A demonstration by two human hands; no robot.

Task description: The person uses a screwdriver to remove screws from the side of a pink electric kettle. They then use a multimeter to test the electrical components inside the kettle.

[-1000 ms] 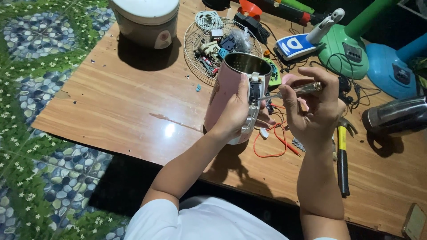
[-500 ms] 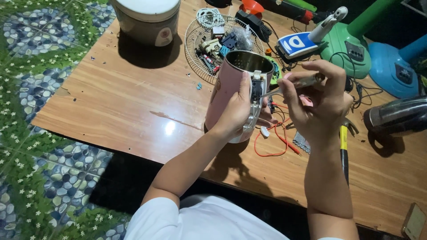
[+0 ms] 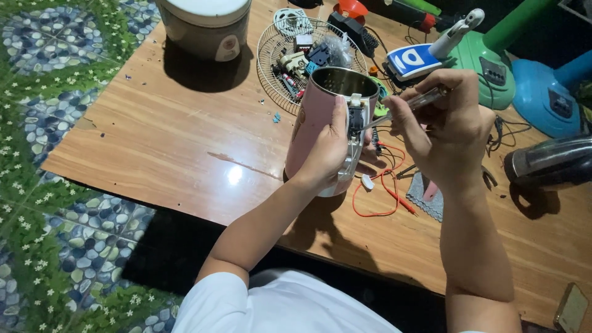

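Observation:
My left hand [image 3: 330, 154] grips a pink electric kettle [image 3: 313, 117] with a steel inside, standing upright on the wooden table [image 3: 154, 135]. The kettle's white handle part [image 3: 353, 154] is opened, showing dark inner parts near the rim. My right hand [image 3: 447, 129] holds a clear-handled screwdriver [image 3: 412, 103] whose tip reaches into the opened handle near the kettle's top. Red wires [image 3: 382, 191] lie on the table just below both hands.
A round wire guard [image 3: 271, 55] holds several small parts behind the kettle. A white rice cooker [image 3: 206, 24] stands at the back left. A green fan base [image 3: 493, 74], a blue fan base [image 3: 549, 98] and a dark appliance [image 3: 549, 161] lie right. A phone [image 3: 571, 308] sits front right.
The view has shifted slightly; my right hand has lifted a little with the screwdriver. My left hand still holds the kettle in the same spot.

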